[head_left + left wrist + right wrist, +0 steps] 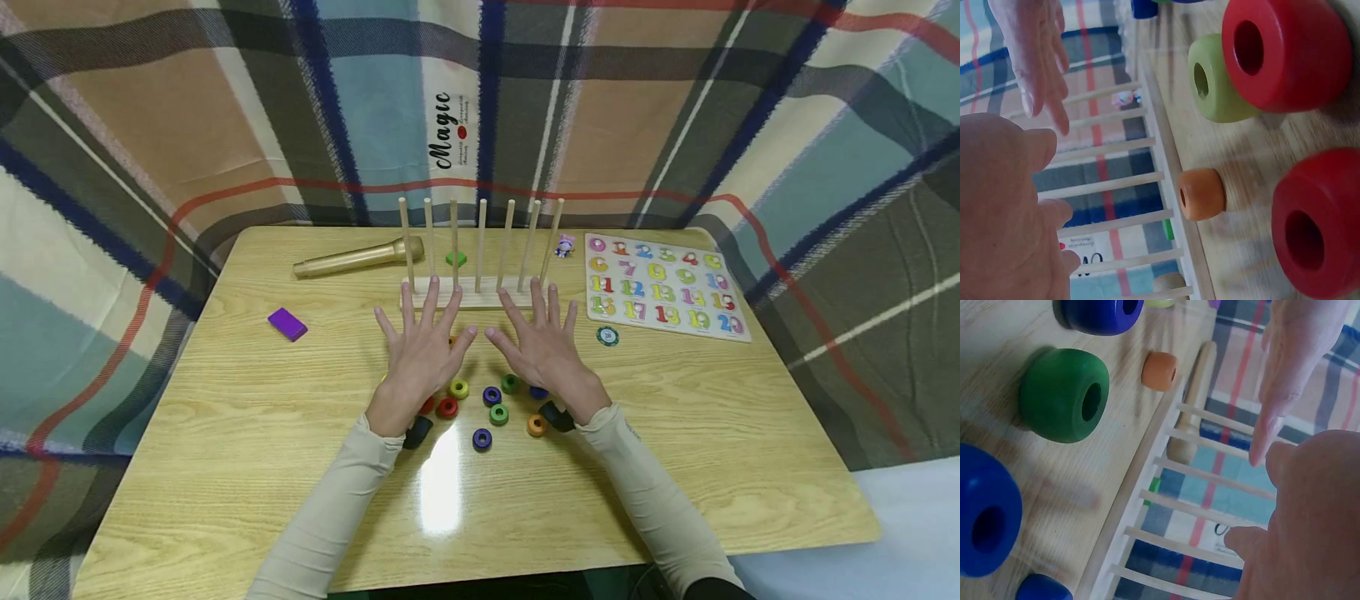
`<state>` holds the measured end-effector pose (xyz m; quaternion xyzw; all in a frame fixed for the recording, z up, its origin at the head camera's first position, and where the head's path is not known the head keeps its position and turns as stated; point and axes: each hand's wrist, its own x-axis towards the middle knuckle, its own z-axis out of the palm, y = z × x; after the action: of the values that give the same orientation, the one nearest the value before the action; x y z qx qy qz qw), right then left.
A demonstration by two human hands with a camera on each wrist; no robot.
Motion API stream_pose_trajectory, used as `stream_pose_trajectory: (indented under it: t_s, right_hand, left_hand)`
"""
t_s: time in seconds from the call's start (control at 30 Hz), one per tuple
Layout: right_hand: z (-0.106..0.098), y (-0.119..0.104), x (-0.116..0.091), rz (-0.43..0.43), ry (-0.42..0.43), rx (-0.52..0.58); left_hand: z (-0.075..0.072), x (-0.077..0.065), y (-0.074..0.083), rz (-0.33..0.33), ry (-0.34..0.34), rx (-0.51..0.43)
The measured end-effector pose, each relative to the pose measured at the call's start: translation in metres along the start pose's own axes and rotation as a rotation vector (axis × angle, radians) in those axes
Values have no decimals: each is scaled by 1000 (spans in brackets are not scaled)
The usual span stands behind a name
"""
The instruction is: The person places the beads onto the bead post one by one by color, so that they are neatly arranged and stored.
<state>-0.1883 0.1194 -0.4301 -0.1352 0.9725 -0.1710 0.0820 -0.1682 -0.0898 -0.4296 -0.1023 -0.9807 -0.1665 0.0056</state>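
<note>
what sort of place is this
Probably an indoor play or learning corner: the wood-grain table holds a seven-peg rack, thick coloured rings and a number board, with plaid cloth rising around its back and sides.

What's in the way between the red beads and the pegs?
An orange bead and a yellow bead lie between the red beads and pegs. The left hand is over that space too. Nothing visible sits on the pegs.

A draped play area is indicated by multicoloured plaid fabric (622, 125), a pale wood-grain table (247, 467) and a white rectangular number board (649, 303).
</note>
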Motion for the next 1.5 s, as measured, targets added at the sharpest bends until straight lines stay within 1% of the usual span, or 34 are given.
stream_pose_trajectory:
  t_s: [0.3,0.4,0.47,0.5,0.57,0.67,0.7,0.77,0.83,0.87,0.93,1.03,1.13,1.2,1.33,1.4,1.47,1.5]
  right_hand:
    - [-1,1,0,-3,11,-2]
    - [-2,1,-1,-10,10,2]
    - [-4,2,-2,-18,17,19]
    - [-5,3,-2,-28,25,32]
    - [-8,3,-3,-57,42,65]
    - [-15,0,-5,-122,49,128]
    - [-17,-2,-5,-149,39,144]
    - [-21,-9,-4,-206,-3,159]
    - [-22,-18,-1,-263,-65,146]
    - [-22,-23,0,-293,-100,124]
    - [-18,-33,3,-344,-179,60]
    - [-7,-44,4,-390,-300,-28]
    - [4,-51,4,-418,-388,-92]
    - [11,-54,2,-437,-407,-119]
    - [16,-59,1,-469,-399,-152]
    - [12,-60,4,-476,-390,-138]
    - [2,-61,9,-488,-369,-112]
    - [-6,-62,13,-495,-344,-96]
  left_hand:
    - [2,-1,3,2,12,-26]
    - [1,0,2,5,-13,-44]
    - [-5,2,-3,14,-34,-81]
    - [-10,4,-8,23,-45,-112]
    - [-22,9,-27,41,-77,-194]
    - [-40,19,-69,57,-119,-322]
    - [-44,22,-85,54,-133,-362]
    - [-48,28,-114,45,-161,-416]
    - [-45,36,-136,38,-169,-445]
    - [-42,39,-144,37,-169,-456]
    - [-32,45,-155,31,-177,-471]
    - [-16,54,-159,15,-174,-490]
    - [-2,61,-156,6,-170,-505]
    - [4,65,-154,15,-168,-508]
    - [11,70,-155,47,-153,-498]
    - [12,73,-157,50,-141,-510]
    - [12,76,-160,49,-134,-525]
    - [11,77,-161,48,-131,-535]
